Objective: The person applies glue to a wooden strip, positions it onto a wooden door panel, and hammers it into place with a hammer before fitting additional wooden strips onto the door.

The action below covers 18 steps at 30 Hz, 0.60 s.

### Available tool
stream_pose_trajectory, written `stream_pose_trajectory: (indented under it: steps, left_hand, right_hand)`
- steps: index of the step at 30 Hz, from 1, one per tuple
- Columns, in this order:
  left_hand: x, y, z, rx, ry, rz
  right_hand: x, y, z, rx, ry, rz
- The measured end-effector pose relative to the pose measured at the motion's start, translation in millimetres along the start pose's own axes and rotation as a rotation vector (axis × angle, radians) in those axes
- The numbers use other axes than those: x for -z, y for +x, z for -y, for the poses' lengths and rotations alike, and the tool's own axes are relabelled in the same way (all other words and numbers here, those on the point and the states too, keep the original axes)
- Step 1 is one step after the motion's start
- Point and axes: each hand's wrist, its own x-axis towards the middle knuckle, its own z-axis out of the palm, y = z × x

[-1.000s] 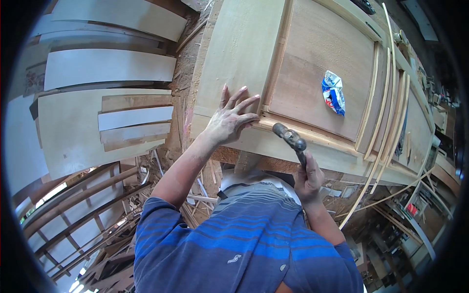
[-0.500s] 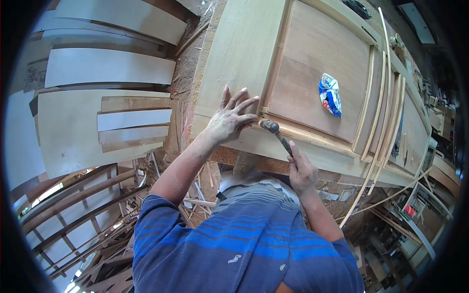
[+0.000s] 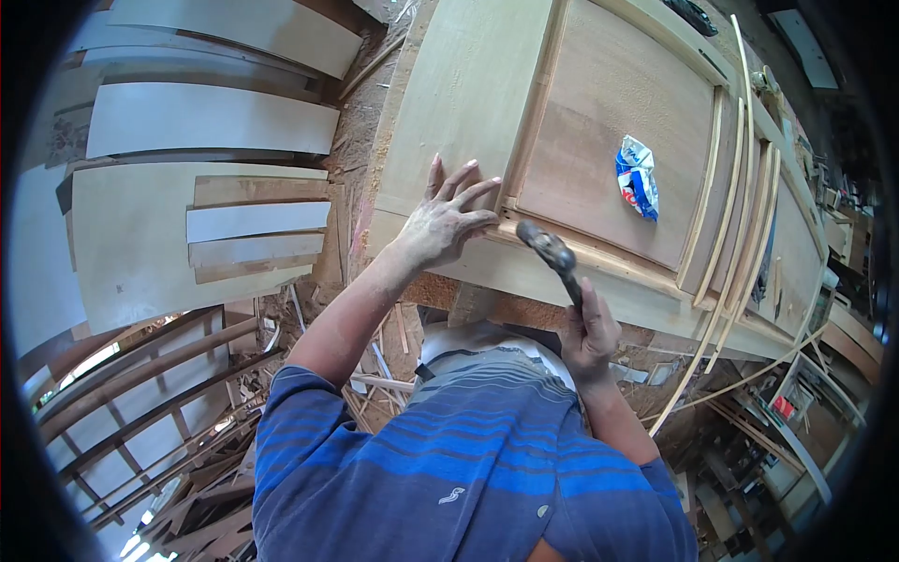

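My right hand (image 3: 590,335) is wrapped round the handle of a hammer (image 3: 552,251). The hammer's dark head is raised a little off the wood, just right of my left hand (image 3: 448,220). That left hand lies with spread fingers on the pale frame of a wooden panel door (image 3: 459,103). Its thumb touches the end of a thin wood strip (image 3: 599,260) along the inner edge of the frame. Whether a nail is under the thumb is too small to tell. Pale dust covers the left hand.
A crumpled blue-and-white packet (image 3: 638,178) lies on the door's recessed panel. Long thin wood strips (image 3: 740,206) cross the door at right, some jutting past its near edge. Boards (image 3: 215,120) are stacked at left. Wood scraps (image 3: 379,375) litter the floor.
My right hand has moved slightly right, and the hammer head has come away from the strip near my left thumb. The left hand stays nearly in place.
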Motion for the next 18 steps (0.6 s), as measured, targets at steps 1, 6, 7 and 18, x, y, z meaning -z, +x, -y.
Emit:
stream_pose_trajectory:
  steps: [1,6,7,18]
  left_hand:
    - [1.6,1.2,0.1,0.001,-0.002,-0.002]
    - [0.9,2.3,3.0,-0.013,-0.012,0.005]
    - [1.6,1.4,3.5,-0.007,-0.009,0.013]
    - [4.2,1.6,2.1,0.002,0.001,0.005]
  right_hand:
    - [-3.3,-4.8,-6.2,0.04,0.021,-0.049]
    - [-7.0,-8.9,-18.4,-0.046,-0.177,0.221]
    - [-3.7,-5.9,-13.0,-0.05,-0.147,0.185]
    - [-6.2,-11.3,-21.0,-0.076,-0.188,0.189]
